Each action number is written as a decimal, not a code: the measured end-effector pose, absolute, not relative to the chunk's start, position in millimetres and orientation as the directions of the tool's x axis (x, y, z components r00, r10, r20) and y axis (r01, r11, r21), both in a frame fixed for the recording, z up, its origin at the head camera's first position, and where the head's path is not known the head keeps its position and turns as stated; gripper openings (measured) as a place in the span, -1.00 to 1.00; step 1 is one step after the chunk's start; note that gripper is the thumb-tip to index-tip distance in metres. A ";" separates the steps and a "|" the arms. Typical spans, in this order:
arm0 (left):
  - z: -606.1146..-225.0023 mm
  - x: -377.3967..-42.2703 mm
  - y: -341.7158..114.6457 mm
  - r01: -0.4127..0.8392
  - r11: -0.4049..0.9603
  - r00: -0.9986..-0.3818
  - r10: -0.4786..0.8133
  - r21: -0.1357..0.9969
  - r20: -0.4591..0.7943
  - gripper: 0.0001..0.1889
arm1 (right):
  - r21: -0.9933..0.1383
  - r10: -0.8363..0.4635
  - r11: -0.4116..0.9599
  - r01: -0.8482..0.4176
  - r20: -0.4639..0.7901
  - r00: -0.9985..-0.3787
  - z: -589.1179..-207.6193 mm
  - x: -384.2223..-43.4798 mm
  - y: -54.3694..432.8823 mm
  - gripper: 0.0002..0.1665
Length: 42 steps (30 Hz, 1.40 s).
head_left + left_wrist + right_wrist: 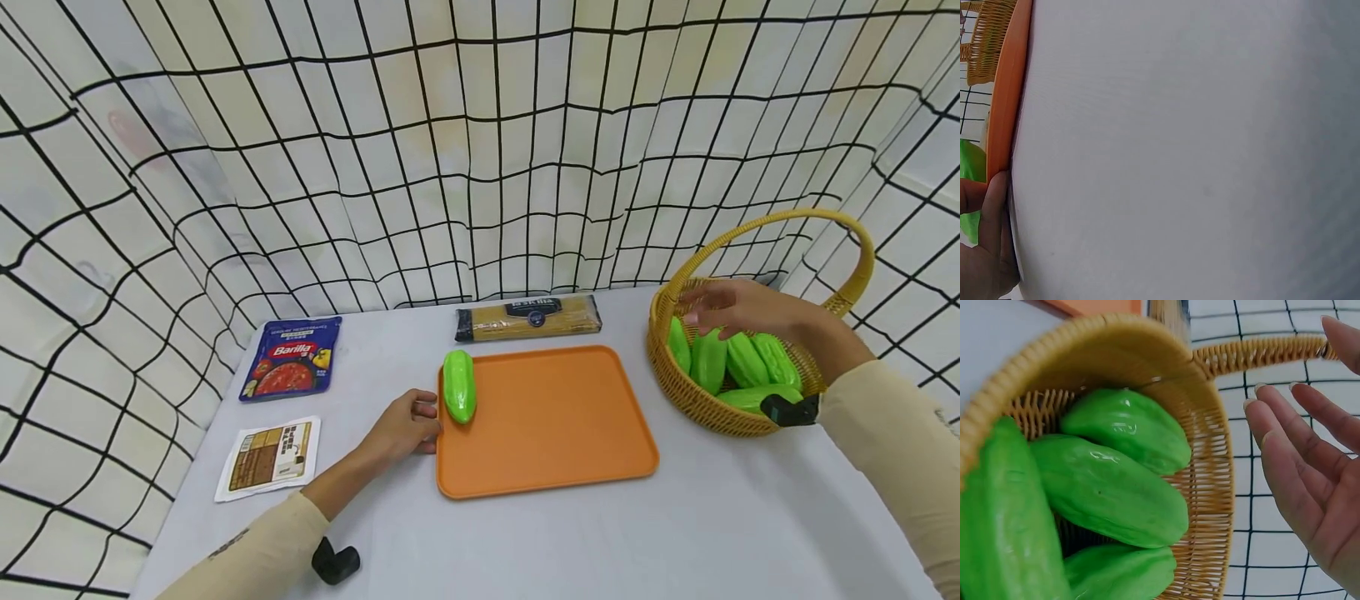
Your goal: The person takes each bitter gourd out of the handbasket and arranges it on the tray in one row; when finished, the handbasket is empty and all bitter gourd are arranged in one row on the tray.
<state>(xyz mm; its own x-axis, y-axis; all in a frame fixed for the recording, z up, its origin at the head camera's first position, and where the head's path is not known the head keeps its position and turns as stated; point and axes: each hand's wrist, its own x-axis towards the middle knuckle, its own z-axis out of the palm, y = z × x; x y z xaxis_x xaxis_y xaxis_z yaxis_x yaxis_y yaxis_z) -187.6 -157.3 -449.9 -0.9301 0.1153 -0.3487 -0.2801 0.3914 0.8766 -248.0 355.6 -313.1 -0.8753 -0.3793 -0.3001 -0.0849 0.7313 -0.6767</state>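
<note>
An orange tray (551, 425) lies on the white table, a glossy green gourd-like vegetable (459, 387) along its left side. My left hand (408, 427) grips the tray's left rim, thumb on the inner side and fingers outside, as the left wrist view shows. To the right stands a wicker basket (670, 385) with a tall arched handle, holding several similar green vegetables (1110, 490). Over the basket hovers my right hand (738, 308), its fingers spread and slightly bent around nothing. In the right wrist view, this hand (1316, 456) is above the vegetables, apart from them.
Behind the tray lies a pack of spaghetti (528, 318). A blue sauce pouch (291, 360) and a white-and-brown packet (270, 457) are at the left. Black grid netting (495, 158) over white cloth encloses the back and sides. The basket handle (780, 218) arches beside my right forearm.
</note>
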 end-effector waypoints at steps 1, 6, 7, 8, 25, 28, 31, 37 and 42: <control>-450.0 -187.3 -157.4 -0.273 0.396 -0.931 0.120 0.877 -0.344 -0.45 | -0.672 -0.374 0.736 -0.080 -0.306 -0.876 -314.1 -252.0 356.2 -0.25; -448.9 -186.3 -157.9 -0.258 0.397 -0.932 0.137 0.881 -0.335 -0.43 | -0.676 -0.349 0.736 -0.033 -0.337 -0.875 -320.8 -267.6 359.4 -0.24; -448.7 -186.0 -157.9 -0.254 0.396 -0.933 0.142 0.882 -0.332 -0.43 | -0.679 -0.347 0.734 -0.028 -0.339 -0.874 -322.9 -270.4 360.4 -0.24; -448.6 -186.0 -157.8 -0.254 0.392 -0.933 0.142 0.884 -0.331 -0.43 | -0.679 -0.344 0.734 -0.024 -0.341 -0.875 -325.4 -273.2 361.4 -0.24; -447.2 -184.4 -158.4 -0.259 0.393 -0.934 0.131 0.882 -0.333 -0.44 | -0.613 -0.306 0.789 -0.034 -0.344 -0.888 -360.5 -301.9 362.8 -0.11; -447.2 -184.4 -158.4 -0.262 0.396 -0.932 0.131 0.880 -0.337 -0.44 | -0.591 -0.297 0.806 -0.031 -0.358 -0.885 -363.1 -303.3 363.0 -0.07; -446.3 -184.4 -157.7 -0.268 0.397 -0.930 0.131 0.878 -0.343 -0.44 | -0.593 -0.299 0.805 -0.022 -0.373 -0.879 -367.1 -305.0 364.3 -0.05; -446.4 -185.0 -156.9 -0.271 0.392 -0.930 0.130 0.879 -0.345 -0.45 | -0.575 -0.312 0.816 -0.054 -0.360 -0.879 -374.5 -309.1 364.0 -0.12; -448.1 -185.9 -157.4 -0.280 0.392 -0.930 0.117 0.877 -0.349 -0.45 | -0.561 -0.328 0.826 -0.054 -0.399 -0.856 -376.7 -312.2 359.8 -0.11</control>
<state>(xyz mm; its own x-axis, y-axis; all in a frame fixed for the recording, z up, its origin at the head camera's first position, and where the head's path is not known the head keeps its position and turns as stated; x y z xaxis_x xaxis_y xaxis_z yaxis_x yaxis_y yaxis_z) -185.9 -157.4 -448.1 -0.9297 0.1175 -0.3490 -0.2796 0.3915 0.8767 -312.2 359.8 -376.7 -0.8564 -0.3275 -0.3992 -0.0543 0.8259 -0.5612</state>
